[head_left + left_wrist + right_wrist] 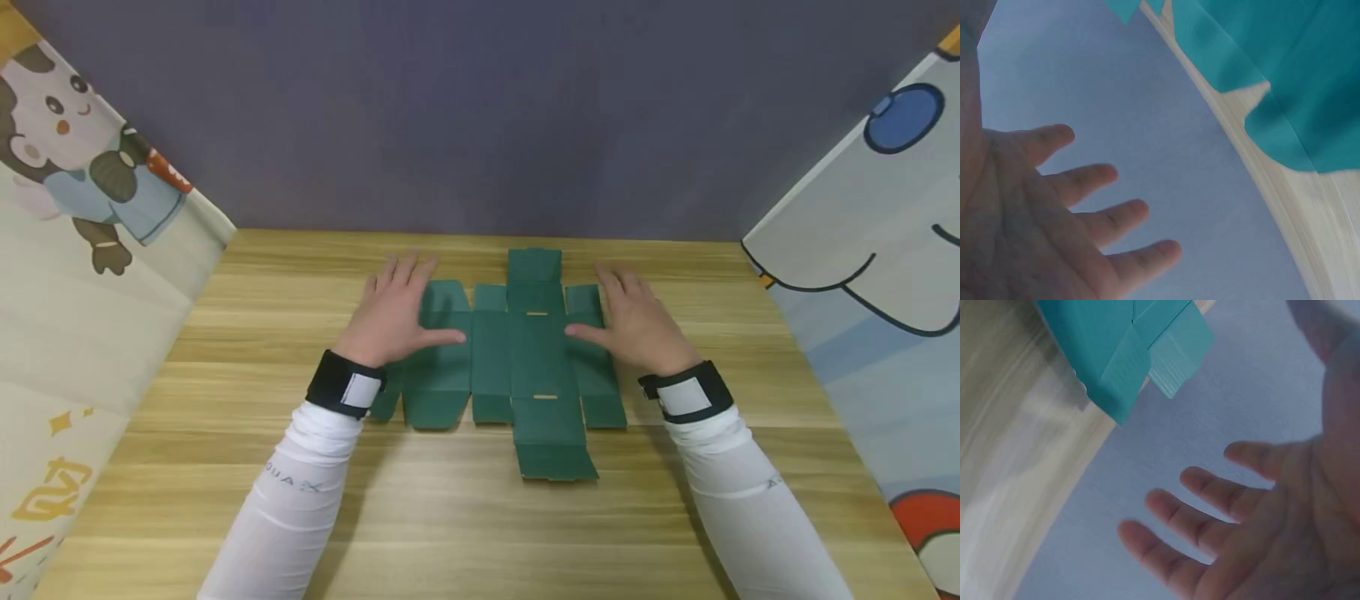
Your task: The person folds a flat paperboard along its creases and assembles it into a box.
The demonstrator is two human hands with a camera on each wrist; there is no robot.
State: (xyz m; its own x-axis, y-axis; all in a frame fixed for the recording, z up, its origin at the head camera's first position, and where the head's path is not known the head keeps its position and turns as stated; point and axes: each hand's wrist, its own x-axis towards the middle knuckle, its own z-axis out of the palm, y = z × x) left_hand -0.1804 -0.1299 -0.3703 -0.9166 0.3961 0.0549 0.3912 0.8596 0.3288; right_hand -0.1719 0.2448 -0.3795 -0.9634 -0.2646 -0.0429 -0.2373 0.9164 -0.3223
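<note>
A green flat unfolded cardboard box [538, 354] lies on the wooden table, its flaps and crease lines showing. My left hand [393, 315] is over its left part, fingers spread and thumb pointing inward, hiding some of the leftmost panel. Over the right edge hovers my right hand [637, 323], also spread, thumb toward the middle panel. In the left wrist view the palm and fingers [1129, 222] hold nothing, with the cardboard apart from them at upper right. The right wrist view likewise has bare fingers [1188, 522], the cardboard's corner beyond them at upper left.
The wooden tabletop [450, 533] runs around the cardboard. A dark blue-grey wall [480, 117] stands behind it. Panels with cartoon pictures border the left [82, 292] and right sides. Both wrists wear black straps [345, 385] over white sleeves.
</note>
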